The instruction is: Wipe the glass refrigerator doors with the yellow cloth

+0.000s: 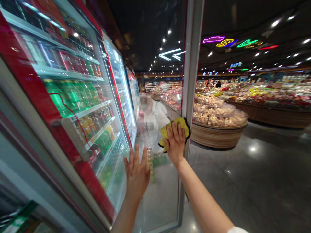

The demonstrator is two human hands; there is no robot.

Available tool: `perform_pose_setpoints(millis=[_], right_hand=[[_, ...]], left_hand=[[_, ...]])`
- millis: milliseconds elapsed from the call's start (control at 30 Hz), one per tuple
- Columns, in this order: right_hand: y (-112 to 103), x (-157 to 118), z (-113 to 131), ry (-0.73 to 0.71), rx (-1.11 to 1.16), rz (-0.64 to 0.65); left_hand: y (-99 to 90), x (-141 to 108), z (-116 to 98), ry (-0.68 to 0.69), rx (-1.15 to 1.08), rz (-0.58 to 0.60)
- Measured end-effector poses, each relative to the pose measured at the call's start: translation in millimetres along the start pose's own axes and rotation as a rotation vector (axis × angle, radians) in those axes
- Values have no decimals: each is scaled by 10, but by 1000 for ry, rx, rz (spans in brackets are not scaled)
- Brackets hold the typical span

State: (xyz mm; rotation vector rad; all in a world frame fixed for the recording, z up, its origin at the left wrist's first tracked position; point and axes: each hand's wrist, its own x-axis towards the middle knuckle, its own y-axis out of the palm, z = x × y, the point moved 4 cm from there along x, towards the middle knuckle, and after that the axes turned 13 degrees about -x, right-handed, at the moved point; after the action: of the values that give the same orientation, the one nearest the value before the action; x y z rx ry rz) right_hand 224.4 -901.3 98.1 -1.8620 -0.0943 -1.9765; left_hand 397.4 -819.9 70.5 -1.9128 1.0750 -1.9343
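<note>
Right hand: my right hand [175, 142] clenches a yellow cloth [173, 129], pressing it to a drinks cooler's glass door [160, 200], beside the metal frame.
Left hand: my left hand [137, 174] is open, fingers spread, at or just off the glass; I cannot tell which.
Cooler shelves: green soda bottles [70, 97] stand in rows, red cans [73, 61] above them.
Behind me to the right: a round wooden bin [213, 137] heaped with pale wrapped snacks.

A blue sign [207, 73] on the far wall seems to read 食品区, though it is small; the ceiling neon signs [233, 42] and bottle labels [73, 95] stay illegible.
</note>
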Motion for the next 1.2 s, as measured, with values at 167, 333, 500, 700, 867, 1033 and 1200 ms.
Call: perform_pose_setpoints(millis=[167, 333, 500, 700, 867, 1033, 1200], right_hand=[[241, -755, 20, -39, -124, 85], [148, -844, 18, -45, -128, 41], [162, -222, 472, 117, -130, -66], [154, -771, 424, -280, -78, 149], [154, -405, 296, 45, -161, 27], [325, -283, 985, -52, -104, 53], [343, -909, 780, -352, -33, 208]], left_hand=[[-142, -56, 237, -1, 17, -53], [-221, -163, 530, 7, 20, -54], [-247, -189, 667, -1, 6, -43], [-252, -275, 738, -28, -15, -13], [-301, -384, 888, -71, -24, -35], [-296, -436, 933, -94, -27, -6], [-349, -544, 1057, -101, 5, -30]])
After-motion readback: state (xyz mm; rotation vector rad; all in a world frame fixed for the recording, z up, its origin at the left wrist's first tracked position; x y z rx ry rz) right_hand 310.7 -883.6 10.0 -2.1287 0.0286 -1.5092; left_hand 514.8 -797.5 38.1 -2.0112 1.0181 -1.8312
